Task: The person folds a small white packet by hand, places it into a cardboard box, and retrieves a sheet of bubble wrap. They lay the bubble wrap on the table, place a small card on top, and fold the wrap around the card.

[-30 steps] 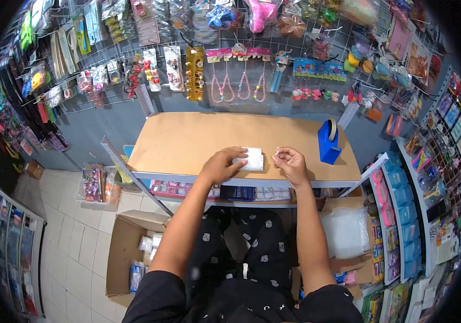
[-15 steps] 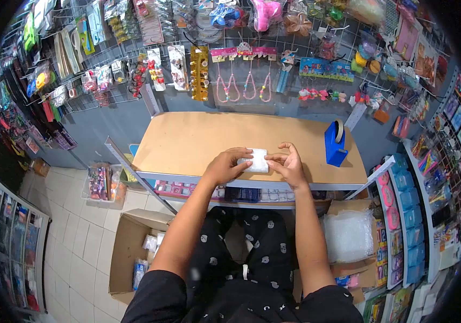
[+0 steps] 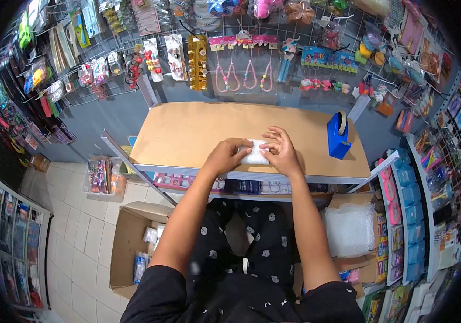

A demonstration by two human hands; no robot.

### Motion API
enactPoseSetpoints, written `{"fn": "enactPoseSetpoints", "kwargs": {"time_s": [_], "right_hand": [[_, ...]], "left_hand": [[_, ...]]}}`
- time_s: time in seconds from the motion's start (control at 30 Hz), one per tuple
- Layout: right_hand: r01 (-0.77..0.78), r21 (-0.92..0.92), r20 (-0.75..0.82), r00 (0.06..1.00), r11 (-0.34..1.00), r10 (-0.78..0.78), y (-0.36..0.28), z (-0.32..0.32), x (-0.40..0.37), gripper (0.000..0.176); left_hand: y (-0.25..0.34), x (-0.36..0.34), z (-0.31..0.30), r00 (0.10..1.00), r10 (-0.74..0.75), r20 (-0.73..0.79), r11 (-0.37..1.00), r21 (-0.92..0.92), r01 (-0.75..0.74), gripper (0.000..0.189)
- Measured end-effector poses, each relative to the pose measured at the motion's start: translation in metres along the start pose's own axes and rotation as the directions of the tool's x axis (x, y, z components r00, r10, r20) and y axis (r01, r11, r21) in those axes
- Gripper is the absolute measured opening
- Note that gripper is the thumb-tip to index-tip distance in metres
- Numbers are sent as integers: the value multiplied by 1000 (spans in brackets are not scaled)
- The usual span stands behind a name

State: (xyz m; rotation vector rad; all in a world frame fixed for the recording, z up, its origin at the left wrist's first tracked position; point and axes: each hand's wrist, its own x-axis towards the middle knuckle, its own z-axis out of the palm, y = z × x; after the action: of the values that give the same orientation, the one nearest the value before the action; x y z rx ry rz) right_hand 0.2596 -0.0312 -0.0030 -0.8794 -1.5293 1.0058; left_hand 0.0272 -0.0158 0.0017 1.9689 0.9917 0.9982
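Observation:
A small white packet (image 3: 254, 153), which looks like bubble wrap folded round something, rests at the front edge of the wooden tabletop (image 3: 198, 126). My left hand (image 3: 226, 156) grips its left side, fingers on top and thumb at the near edge. At its right side, my right hand (image 3: 282, 153) pinches the packet between thumb and index finger, with the other fingers raised and curved. What lies inside the wrap cannot be made out. To the right on the table stands a blue tape dispenser (image 3: 338, 141) with a roll of tape.
An open cardboard box (image 3: 128, 242) with wrapped packets sits on the floor at left. Bubble wrap sheets (image 3: 350, 230) lie in a box at right. A clear bin (image 3: 105, 180) of goods is farther left. Hanging accessories (image 3: 244, 62) cover the wall rack.
The view has shifted slightly. Both hands stay at the packet; the left fingers have moved a little over its top edge and the right hand's raised fingers have drawn inward.

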Motion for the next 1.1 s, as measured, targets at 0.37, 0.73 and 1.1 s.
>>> {"fn": "enactPoseSetpoints", "kwargs": {"time_s": [0.37,0.73,1.1], "right_hand": [[32,-5,14,999,999,-32,0,5,-5,67],[-21,-59,30,999,998,22,-5,3,-6,68],[-6,3,47,999,1000,6,-4,3,-5,68]], "left_hand": [[11,-2,6,994,-3,-112,996,84,12,24],[-4,-2,10,987,116,-113,993,6,-116,25],[10,-4,3,900,429,-73,875,281,-395,30]]}}
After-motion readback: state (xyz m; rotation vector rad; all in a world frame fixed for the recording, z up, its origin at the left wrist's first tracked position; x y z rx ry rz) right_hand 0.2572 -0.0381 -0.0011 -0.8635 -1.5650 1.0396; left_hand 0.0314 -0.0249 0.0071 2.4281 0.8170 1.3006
